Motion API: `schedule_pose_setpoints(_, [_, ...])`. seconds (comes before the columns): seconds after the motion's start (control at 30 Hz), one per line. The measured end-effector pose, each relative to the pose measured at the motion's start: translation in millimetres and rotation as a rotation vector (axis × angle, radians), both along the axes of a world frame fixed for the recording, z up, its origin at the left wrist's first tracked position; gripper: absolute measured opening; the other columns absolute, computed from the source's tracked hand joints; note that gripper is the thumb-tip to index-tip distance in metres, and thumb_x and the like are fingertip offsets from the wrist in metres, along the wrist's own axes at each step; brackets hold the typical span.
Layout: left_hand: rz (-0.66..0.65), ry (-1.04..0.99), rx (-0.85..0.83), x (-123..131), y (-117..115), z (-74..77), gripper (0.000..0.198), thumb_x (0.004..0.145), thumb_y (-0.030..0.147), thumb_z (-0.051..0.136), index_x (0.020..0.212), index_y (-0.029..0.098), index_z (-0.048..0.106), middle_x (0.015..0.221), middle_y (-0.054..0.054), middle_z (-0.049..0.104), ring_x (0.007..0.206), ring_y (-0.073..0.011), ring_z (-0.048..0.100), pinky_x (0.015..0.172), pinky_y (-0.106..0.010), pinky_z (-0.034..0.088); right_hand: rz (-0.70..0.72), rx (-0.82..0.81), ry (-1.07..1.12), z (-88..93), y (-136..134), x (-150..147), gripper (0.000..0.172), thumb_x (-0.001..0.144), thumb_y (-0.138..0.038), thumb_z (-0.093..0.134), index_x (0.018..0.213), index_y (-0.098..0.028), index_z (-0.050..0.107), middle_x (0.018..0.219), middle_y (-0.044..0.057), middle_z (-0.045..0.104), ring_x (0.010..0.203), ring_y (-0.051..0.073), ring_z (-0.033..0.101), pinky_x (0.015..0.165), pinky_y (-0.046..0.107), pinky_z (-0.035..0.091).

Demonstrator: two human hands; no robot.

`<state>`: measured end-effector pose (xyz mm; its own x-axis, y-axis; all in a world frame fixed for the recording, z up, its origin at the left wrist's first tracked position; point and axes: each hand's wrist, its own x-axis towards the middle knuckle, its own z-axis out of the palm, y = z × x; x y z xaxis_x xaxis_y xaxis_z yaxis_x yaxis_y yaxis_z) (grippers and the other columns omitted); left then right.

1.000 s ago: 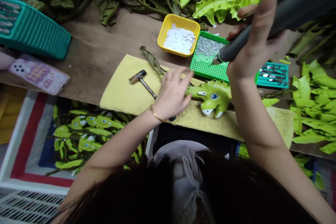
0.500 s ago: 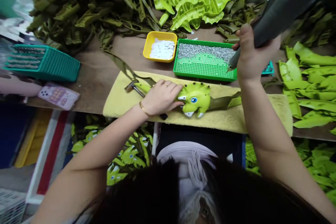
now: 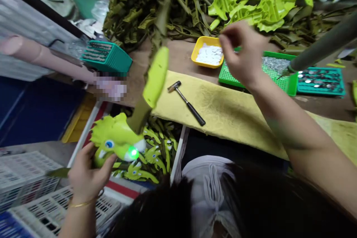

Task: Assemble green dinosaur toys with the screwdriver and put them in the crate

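My left hand (image 3: 92, 167) is closed round the lime-green head of a toy dinosaur (image 3: 113, 128), its blue eye showing and a green glow near its snout. A long jointed olive and lime piece rises blurred from the toy. Toy and hand are above a bin of similar dinosaurs (image 3: 139, 169). My right hand (image 3: 245, 54), slightly smeared, hovers by a yellow tray of small white pieces (image 3: 192, 57). Its fingers are loosely bent with a gap to the thumb, and nothing shows in them. A grey powered screwdriver (image 3: 320, 46) stands apart, right of that hand.
A small hammer (image 3: 185, 100) lies on the yellow cloth pad (image 3: 223, 119). Behind the pad are a green perforated tray of screws (image 3: 291, 87) and a teal tray (image 3: 320, 91). Piles of olive parts (image 3: 134, 11) and lime shells (image 3: 253, 7) fill the back. Stacked teal trays (image 3: 115, 59) stand left.
My left hand has lifted the toy off the pad and carried it left over the bin, uncovering the hammer. My right hand has let go of the screwdriver and moved toward the yellow tray.
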<state>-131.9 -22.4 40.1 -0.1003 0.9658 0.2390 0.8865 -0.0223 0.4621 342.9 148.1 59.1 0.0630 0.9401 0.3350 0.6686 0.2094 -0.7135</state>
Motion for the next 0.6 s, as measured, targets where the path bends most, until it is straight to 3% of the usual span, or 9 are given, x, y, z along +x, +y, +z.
schedule_pose_setpoints(0.1, [0.133, -0.516, -0.179, 21, 3, -14.4, 0.051, 0.062, 0.052, 0.076, 0.107, 0.033, 0.062, 0.105, 0.004, 0.069, 0.102, -0.0330, 0.061, 0.097, -0.052, 0.046, -0.039, -0.255, -0.349, -21.9, 49, -19, 0.027, 0.085, -0.037, 0.061, 0.100, -0.016, 0.069, 0.108, 0.015, 0.069, 0.102, 0.028, 0.063, 0.092, 0.044, 0.048])
schedule_pose_setpoints(0.2, [0.154, -0.636, -0.244, 46, 12, -23.8, 0.052, 0.061, 0.055, 0.078, 0.096, 0.020, 0.064, 0.097, -0.004, 0.071, 0.090, -0.0259, 0.064, 0.085, -0.039, 0.050, -0.110, -0.470, -0.543, -40.4, 78, -26, 0.035, 0.077, -0.029, 0.068, 0.104, -0.006, 0.072, 0.109, 0.023, 0.069, 0.102, 0.032, 0.064, 0.086, 0.043, 0.047])
schedule_pose_setpoints(0.37, [0.178, -1.026, -0.354, 64, 18, -25.8, 0.059, 0.050, 0.052, 0.087, 0.090, 0.014, 0.064, 0.082, -0.006, 0.069, 0.068, -0.0158, 0.060, 0.064, -0.024, 0.047, -0.118, -0.431, -0.514, -51.3, 82, -20, 0.030, 0.081, -0.027, 0.061, 0.101, -0.010, 0.076, 0.104, 0.023, 0.071, 0.098, 0.028, 0.066, 0.079, 0.040, 0.045])
schedule_pose_setpoints(0.6, [0.141, -1.116, -0.370, 83, 25, -21.2, 0.050, 0.051, 0.048, 0.088, 0.079, 0.014, 0.062, 0.065, -0.001, 0.062, 0.055, -0.0112, 0.052, 0.055, -0.023, 0.042, -0.144, -0.340, -0.414, -52.8, 68, -18, 0.034, 0.086, -0.027, 0.050, 0.110, -0.016, 0.072, 0.112, 0.017, 0.071, 0.102, 0.031, 0.065, 0.084, 0.044, 0.048])
